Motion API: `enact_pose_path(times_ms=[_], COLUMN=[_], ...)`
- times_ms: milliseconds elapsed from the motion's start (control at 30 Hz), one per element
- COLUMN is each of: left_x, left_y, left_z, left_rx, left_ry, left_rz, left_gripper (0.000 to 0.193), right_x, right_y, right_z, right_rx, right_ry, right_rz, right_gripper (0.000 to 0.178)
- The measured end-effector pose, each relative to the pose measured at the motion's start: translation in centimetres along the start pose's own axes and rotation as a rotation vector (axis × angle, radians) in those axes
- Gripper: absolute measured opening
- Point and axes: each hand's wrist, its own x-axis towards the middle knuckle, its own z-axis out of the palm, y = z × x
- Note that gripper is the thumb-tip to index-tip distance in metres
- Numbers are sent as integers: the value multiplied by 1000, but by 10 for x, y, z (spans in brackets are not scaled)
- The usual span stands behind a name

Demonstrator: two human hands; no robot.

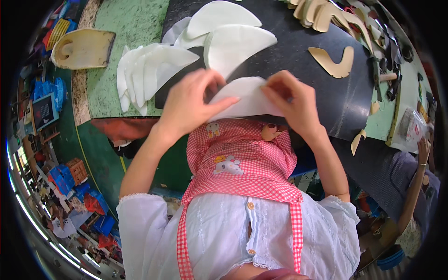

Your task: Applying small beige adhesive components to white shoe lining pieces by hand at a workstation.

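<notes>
A white curved sheet piece point(246, 99) is held up at the table's near edge, just in front of my apron. My left hand point(192, 100) is closed on its left end, thumb lying along the near face. At the opposite end, my right hand point(295, 100) pinches the piece between thumb and fingers. Past my hands lie larger white curved pieces point(238, 46), overlapping on a black mat. Left of them is a fanned stack of similar white pieces point(156, 70). What the white material is cannot be told.
The black mat point(289, 51) covers much of the green table point(126, 23). A tan U-shaped piece point(333, 65) lies to the right, below a pile of tan pieces point(322, 16). A worn beige block point(84, 49) sits at the left edge. A hammer point(387, 77) and another person's arm point(413, 191) are at right.
</notes>
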Motion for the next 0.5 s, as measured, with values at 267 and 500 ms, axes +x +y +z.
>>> enact_pose_path(times_ms=[267,500], left_x=[-47,15], left_y=[-88,-14], left_z=[-80,-21], left_rx=[-214,260], left_ry=[275,424], left_rz=[-564,149], left_gripper=[31,53], right_x=[10,23], right_y=[42,77], right_z=[-53,-79], right_rx=[-72,-744], right_ry=[340,532], right_rz=[24,-216], right_gripper=[18,18])
